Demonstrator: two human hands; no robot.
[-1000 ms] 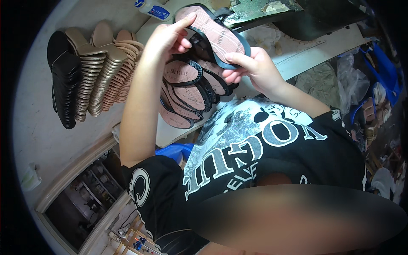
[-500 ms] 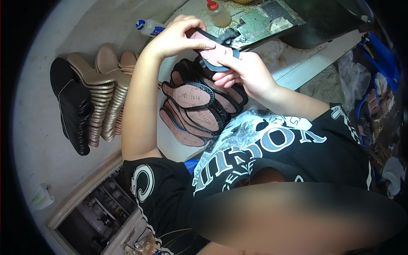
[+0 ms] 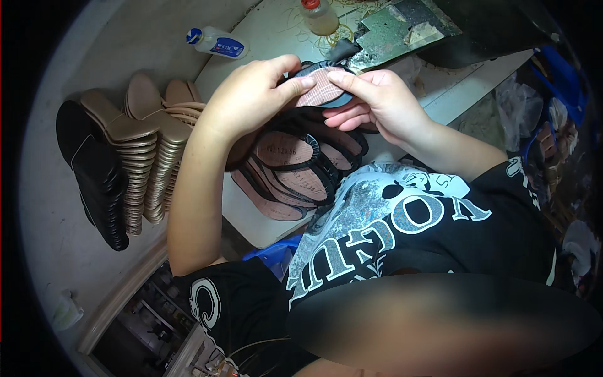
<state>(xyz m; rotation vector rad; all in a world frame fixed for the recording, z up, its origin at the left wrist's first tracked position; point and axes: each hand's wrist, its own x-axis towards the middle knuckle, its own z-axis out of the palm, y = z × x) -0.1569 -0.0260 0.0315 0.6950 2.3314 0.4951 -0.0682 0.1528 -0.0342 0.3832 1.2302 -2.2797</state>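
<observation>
Both hands grip a single shoe insole (image 3: 321, 90) with a pinkish-brown underside and a black edging, held tilted over the table. My left hand (image 3: 259, 88) is closed on its left end, thumb pressed on the pink face. At the other end, my right hand (image 3: 384, 99) pinches it, thumb on top and fingers curled beneath. Just below the hands lies a pile of similar black-edged insoles (image 3: 286, 149), pink undersides up; the left hand and wrist hide part of it.
Bundled tan soles (image 3: 139, 141) and a black bundle (image 3: 94, 169) stand at the left. A blue-labelled white bottle (image 3: 217, 44), a red-capped bottle (image 3: 320, 17) and a green board (image 3: 405, 31) lie beyond my hands. Clear plastic bags (image 3: 524, 116) hang at the right.
The insole has come a little nearer and turned in my hands, and my right thumb now presses its pink face. Both hands have moved slightly downward in the view.
</observation>
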